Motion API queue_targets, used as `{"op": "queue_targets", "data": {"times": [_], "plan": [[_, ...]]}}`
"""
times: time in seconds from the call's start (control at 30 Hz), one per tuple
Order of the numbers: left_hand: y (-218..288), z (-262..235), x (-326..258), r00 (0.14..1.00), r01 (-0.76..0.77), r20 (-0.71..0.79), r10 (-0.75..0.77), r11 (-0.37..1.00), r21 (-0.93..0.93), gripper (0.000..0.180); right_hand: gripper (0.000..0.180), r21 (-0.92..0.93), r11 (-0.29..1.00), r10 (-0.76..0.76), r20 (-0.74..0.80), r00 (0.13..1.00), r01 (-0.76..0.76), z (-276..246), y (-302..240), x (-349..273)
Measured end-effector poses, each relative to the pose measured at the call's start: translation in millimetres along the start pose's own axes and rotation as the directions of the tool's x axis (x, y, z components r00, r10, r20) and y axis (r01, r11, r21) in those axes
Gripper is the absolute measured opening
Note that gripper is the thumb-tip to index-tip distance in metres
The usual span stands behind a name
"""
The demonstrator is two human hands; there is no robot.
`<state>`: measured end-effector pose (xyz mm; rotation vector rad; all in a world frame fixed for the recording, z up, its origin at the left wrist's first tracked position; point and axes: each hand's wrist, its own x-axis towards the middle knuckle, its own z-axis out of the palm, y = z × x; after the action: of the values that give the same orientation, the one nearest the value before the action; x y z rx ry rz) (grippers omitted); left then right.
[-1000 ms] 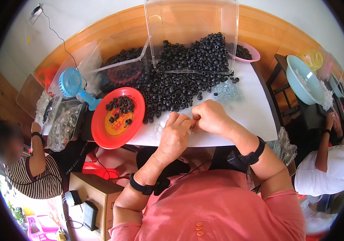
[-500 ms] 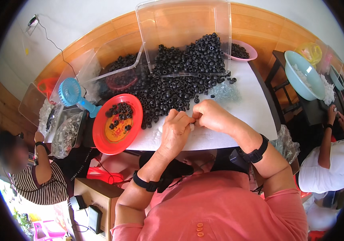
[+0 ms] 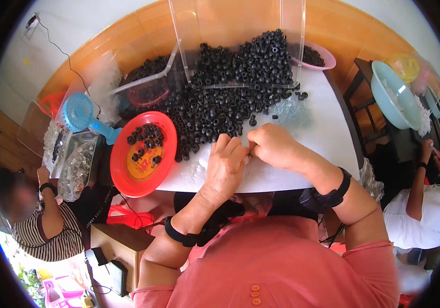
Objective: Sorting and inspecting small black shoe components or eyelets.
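Black, ring-shaped small parts are the material in hand: the left hand (image 3: pixel 225 167) and the right hand (image 3: pixel 274 146) meet fingertip to fingertip just above the white surface (image 3: pixel 327 138), the grip of each pressed together in a pinch around something too small and too hidden between the fingers to make out. Each forearm carries a dark wrist strap (image 3: pixel 333 192). Directly beyond the hands lies the heap of black parts (image 3: pixel 214 105), spread loosely across the surface and banked against a clear plastic bin (image 3: pixel 230 31) that stands at the far edge. To the person's left, a red plate (image 3: pixel 122 172) holds a scatter of the same parts, touching the rim of the heap; a blue handheld fan (image 3: pixel 84 115) lies beside it. A small patch of clear pieces (image 3: pixel 291 110) sits near the right hand. Judging by their size and shape, the parts are light, stiff and apt to roll or slip, so each is probably best taken by its outer rim between thumb and forefinger. Farther out, a pale blue bowl (image 3: pixel 392 95) rests on a side table, and other people sit at either edge of the view.
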<state>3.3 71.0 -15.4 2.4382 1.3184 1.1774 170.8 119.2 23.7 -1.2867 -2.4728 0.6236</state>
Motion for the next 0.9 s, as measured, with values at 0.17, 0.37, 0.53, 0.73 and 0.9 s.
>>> {"op": "queue_targets", "data": {"times": [0.17, 0.37, 0.53, 0.73, 0.9], "plan": [[-2, -3, 2, 0.998, -0.06, 0.011, 0.06, 0.998, 0.014, 0.016, 0.015, 0.004, 1.0, 0.03, 0.04, 0.999, -0.03, -9, -11, -1], [-7, -1, -8, 1.0, -0.02, -0.002, 0.02, 0.993, -0.116, 0.018, 0.015, -0.095, 0.996, 0.004, 0.02, 1.0, -0.003, 1, -18, -12], [-5, 1, -6, 1.0, 0.004, -0.017, -0.006, 0.99, -0.143, 0.02, 0.015, -0.024, 0.999, 0.032, 0.046, 0.998, -0.031, -2, -9, -7], [-7, -1, 6, 0.997, -0.079, -0.022, 0.079, 0.997, 0.003, 0.017, 0.017, -0.051, 0.999, 0.021, 0.06, 0.998, -0.018, 0, -9, 3], [-7, 3, -1, 0.992, -0.117, -0.044, 0.118, 0.993, 0.02, 0.017, 0.017, -0.118, 0.993, 0.009, 0.033, 0.999, -0.005, 3, -14, 2]]}}
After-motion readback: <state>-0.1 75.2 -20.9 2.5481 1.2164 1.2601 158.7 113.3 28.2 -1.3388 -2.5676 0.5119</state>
